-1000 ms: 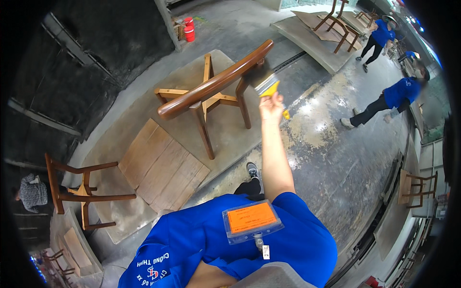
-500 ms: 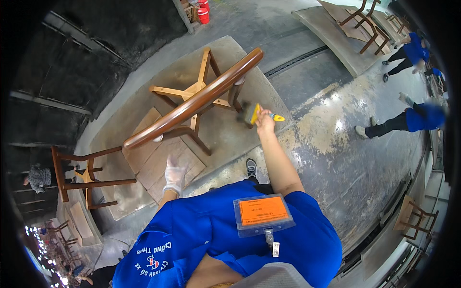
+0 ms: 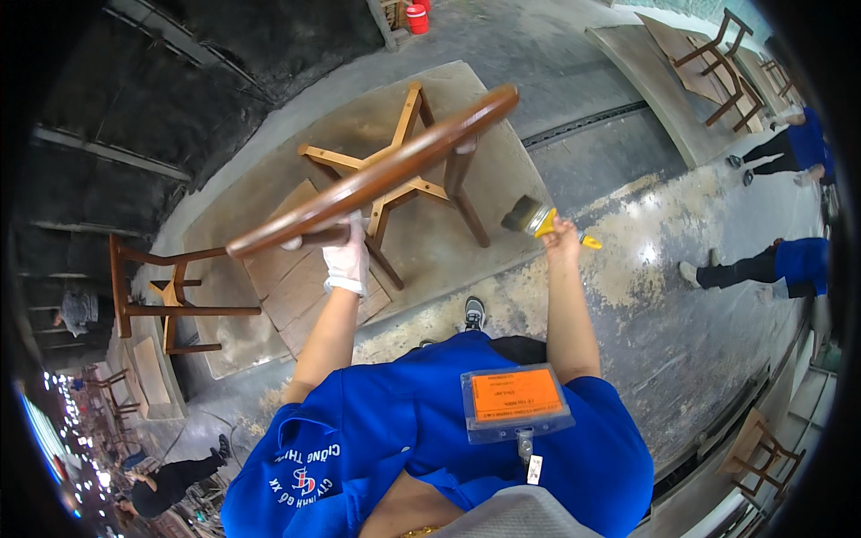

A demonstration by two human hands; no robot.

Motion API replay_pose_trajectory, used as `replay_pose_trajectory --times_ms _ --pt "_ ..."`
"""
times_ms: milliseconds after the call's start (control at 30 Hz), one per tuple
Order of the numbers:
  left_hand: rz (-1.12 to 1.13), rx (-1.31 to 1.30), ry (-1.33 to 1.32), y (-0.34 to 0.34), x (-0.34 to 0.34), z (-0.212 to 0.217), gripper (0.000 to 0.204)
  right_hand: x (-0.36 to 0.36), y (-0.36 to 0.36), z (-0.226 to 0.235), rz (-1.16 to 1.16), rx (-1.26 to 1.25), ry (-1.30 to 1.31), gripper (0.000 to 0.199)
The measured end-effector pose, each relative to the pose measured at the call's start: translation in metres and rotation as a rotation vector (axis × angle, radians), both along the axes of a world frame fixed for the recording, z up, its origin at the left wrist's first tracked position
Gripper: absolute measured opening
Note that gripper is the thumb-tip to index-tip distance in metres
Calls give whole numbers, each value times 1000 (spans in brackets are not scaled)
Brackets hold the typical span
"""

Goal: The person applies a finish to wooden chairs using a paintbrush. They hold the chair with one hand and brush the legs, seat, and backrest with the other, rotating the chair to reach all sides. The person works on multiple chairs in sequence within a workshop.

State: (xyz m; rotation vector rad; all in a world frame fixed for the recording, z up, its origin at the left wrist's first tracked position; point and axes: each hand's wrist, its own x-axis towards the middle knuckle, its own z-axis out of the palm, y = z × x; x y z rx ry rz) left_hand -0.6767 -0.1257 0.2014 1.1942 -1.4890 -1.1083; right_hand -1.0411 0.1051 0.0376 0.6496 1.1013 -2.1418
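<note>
A brown wooden chair frame (image 3: pixel 386 175) without a seat stands on the work surface, its long curved backrest slanting up to the right. Pale cross braces join its legs. My left hand (image 3: pixel 348 260), in a thin whitish glove, is closed round a part of the frame under the backrest's lower left end; the fingertips are partly hidden. Out to the right of the chair, my bare right hand (image 3: pixel 562 238) grips a wide paintbrush (image 3: pixel 541 220) with a yellow handle. Its dark bristles point left and are apart from the chair.
Cardboard (image 3: pixel 291 278) lies under the chair on a grey platform (image 3: pixel 493 206). Another chair frame (image 3: pixel 175 287) stands close on the left. More chairs (image 3: pixel 717 76) are at the far right. Two people in blue (image 3: pixel 798 264) stand on the right; red buckets (image 3: pixel 417 18) sit at the back.
My left hand has reached forward and taken hold of the chair frame, whose backrest has shifted. My right hand has drawn the paintbrush away from the chair to the right.
</note>
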Motion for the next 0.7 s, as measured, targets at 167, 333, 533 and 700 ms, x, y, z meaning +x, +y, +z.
replay_pose_trajectory --times_ms 167,333,533,700 --pt "65 121 49 -2 3 83 18 18 -7 121 19 -393 110 30" --pt "42 169 224 -27 8 123 19 101 -86 172 145 -756 65 30" --pt "-3 213 153 -72 -1 133 20 143 -42 73 -32 -35 -5 25" --pt "-69 263 80 -125 -15 138 32 125 -18 31 -296 344 -135 10"
